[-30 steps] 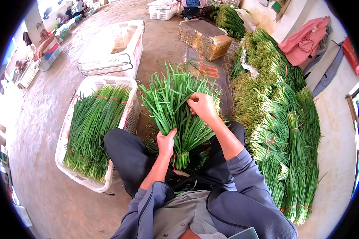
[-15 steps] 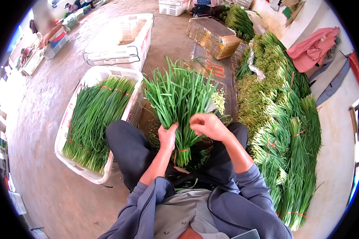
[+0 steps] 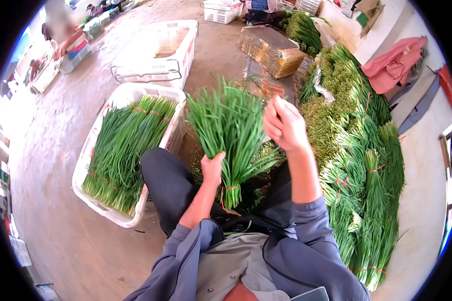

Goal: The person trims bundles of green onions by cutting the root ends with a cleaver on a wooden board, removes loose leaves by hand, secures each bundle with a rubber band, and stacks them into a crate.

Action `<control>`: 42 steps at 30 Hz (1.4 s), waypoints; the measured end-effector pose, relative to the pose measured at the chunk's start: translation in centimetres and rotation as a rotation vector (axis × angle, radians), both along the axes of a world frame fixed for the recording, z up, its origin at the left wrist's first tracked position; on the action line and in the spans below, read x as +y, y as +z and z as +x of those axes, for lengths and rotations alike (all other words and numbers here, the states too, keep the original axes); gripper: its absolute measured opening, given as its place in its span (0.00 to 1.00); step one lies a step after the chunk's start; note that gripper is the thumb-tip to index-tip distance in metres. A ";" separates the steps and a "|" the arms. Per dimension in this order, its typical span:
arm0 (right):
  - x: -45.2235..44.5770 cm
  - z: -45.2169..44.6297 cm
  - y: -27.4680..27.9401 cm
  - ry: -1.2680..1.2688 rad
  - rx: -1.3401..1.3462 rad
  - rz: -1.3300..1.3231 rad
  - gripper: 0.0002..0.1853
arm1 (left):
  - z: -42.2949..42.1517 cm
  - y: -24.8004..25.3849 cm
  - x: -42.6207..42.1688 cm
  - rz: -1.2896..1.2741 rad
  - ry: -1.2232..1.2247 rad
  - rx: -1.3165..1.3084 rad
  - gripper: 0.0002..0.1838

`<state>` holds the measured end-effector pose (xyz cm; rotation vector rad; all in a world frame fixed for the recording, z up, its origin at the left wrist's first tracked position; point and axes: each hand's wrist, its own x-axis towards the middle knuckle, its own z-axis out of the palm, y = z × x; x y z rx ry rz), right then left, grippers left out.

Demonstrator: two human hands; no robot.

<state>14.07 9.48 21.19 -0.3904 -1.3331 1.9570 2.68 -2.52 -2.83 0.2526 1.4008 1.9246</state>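
A bunch of green chives [image 3: 231, 118], tied low down with a red band, stands upright between my knees. My left hand [image 3: 212, 169] is closed around its left side, above the band. Up to the right of the bunch, my right hand [image 3: 286, 123] is raised with its fingers curled together, apart from the main leaves. Whether a thin blade is pinched in those fingers cannot be made out. The leaf tips look smeared by motion.
To my left, a white crate [image 3: 130, 220] holds banded chive bundles. Another white crate [image 3: 186, 57] stands behind it. A long heap of chives [image 3: 356, 150] lies on my right, with a taped box [image 3: 271, 50] beyond. Other people sit at the far left.
My right hand has moved up and to the right, away from the bunch. My left hand keeps its hold, and leaves on the right side now splay outward.
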 end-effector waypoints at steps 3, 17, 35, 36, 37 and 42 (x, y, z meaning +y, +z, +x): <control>0.5 6.9 -1.0 0.136 -0.250 0.127 0.12 | -4.0 0.7 0.8 0.026 -0.065 -0.341 0.17; -3.0 2.7 -14.8 0.085 -0.425 -0.043 0.50 | -1.9 4.1 1.0 0.453 -0.223 -0.753 0.39; 1.1 0.5 -15.4 -0.293 -0.716 0.427 0.52 | -1.8 4.4 6.6 0.070 -0.081 -0.236 0.19; 4.3 0.8 -19.4 -0.201 -0.478 0.159 0.39 | -2.0 4.6 7.1 0.128 -0.092 -0.271 0.19; 4.5 1.0 -19.4 -0.228 -0.480 0.112 0.34 | -2.2 4.9 7.0 0.164 -0.102 -0.293 0.19; 6.0 1.7 -20.4 -0.179 -0.353 -0.192 0.35 | -3.1 4.2 7.9 0.212 -0.169 -0.410 0.20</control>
